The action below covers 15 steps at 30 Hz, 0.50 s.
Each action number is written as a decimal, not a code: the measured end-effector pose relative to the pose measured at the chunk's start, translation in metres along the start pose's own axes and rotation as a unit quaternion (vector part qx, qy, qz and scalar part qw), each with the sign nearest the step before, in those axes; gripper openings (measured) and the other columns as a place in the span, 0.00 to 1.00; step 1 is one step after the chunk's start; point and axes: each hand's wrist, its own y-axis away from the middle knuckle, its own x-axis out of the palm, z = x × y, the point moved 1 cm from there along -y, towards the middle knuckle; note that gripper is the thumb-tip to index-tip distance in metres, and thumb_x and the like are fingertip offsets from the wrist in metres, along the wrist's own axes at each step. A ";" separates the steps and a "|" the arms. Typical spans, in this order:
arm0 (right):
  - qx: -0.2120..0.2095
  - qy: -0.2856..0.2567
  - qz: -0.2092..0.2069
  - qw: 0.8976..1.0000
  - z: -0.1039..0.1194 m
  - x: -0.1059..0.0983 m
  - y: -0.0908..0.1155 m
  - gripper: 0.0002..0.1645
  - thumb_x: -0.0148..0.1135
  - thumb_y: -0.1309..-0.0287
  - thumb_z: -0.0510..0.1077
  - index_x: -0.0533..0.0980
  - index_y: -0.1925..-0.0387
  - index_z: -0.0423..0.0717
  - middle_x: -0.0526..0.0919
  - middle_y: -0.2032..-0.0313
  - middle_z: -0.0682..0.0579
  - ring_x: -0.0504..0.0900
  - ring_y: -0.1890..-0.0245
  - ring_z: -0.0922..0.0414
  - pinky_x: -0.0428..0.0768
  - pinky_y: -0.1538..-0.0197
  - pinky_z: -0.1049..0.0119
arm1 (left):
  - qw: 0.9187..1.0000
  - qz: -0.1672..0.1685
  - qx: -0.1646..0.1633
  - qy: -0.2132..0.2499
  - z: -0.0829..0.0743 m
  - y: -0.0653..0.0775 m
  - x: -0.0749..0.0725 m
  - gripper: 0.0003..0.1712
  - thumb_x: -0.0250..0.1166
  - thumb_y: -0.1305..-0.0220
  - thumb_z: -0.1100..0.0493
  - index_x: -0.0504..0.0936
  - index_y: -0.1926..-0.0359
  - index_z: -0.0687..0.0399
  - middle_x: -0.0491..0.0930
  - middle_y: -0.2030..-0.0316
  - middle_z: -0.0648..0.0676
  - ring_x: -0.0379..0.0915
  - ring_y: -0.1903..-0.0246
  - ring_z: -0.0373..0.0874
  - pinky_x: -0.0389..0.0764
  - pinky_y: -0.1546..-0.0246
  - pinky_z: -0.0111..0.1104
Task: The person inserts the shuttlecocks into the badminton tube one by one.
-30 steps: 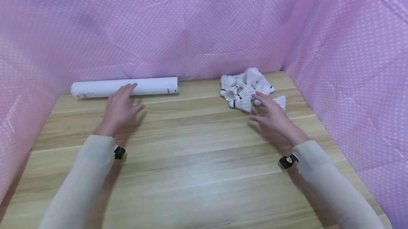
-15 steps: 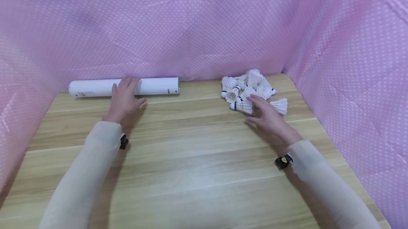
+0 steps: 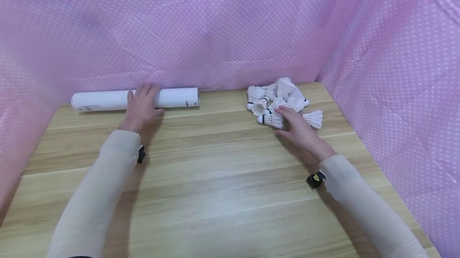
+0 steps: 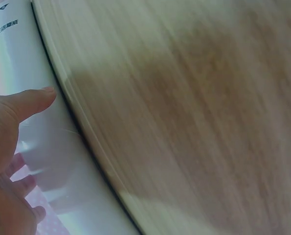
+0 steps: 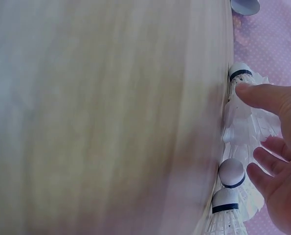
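A long white shuttlecock tube [image 3: 97, 101] lies along the back left of the table. My left hand [image 3: 141, 108] is over its middle, fingers spread across it. In the left wrist view the thumb [image 4: 35, 103] lies straight across the tube [image 4: 42, 152] on one side, the other fingertips along its opposite edge. A heap of several white feather shuttlecocks [image 3: 274, 100] sits at the back right. Right at the front of that heap is my right hand [image 3: 300, 130], thumb and fingers apart, holding nothing. In the right wrist view its thumb [image 5: 262, 97] overlaps a shuttlecock's [image 5: 240, 71] skirt.
The wood-grain table [image 3: 215, 186] has a rounded back right corner. Pink dotted cloth [image 3: 208, 30] hangs behind it and along both sides. One shuttlecock [image 3: 313, 119] lies at the heap's right, beside my right hand. Black wrist cameras [image 3: 315, 179] sit at the cuffs.
My left hand has moved forward, its fingers now reaching across the tube. The right hand has shifted slightly left and lower, by the front shuttlecocks. Tube and shuttlecocks lie as before.
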 end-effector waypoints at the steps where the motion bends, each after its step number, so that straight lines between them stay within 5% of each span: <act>1: -0.001 0.002 -0.001 1.000 0.000 0.000 0.000 0.48 0.76 0.48 0.38 0.64 0.28 0.39 0.62 0.28 0.37 0.59 0.28 0.39 0.55 0.27 0.44 | 1.000 0.003 0.000 -0.003 0.000 0.000 0.000 0.49 0.69 0.42 0.60 0.54 0.24 0.60 0.48 0.24 0.69 0.34 0.25 0.68 0.31 0.31 0.67; 15: -0.010 -0.010 -0.017 1.000 0.005 -0.002 0.000 0.39 0.74 0.48 0.33 0.70 0.34 0.37 0.71 0.35 0.38 0.69 0.35 0.41 0.65 0.31 0.45 | 1.000 -0.017 0.008 -0.012 -0.002 -0.002 0.007 0.44 0.68 0.40 0.64 0.59 0.25 0.58 0.59 0.30 0.68 0.45 0.28 0.69 0.34 0.31 0.67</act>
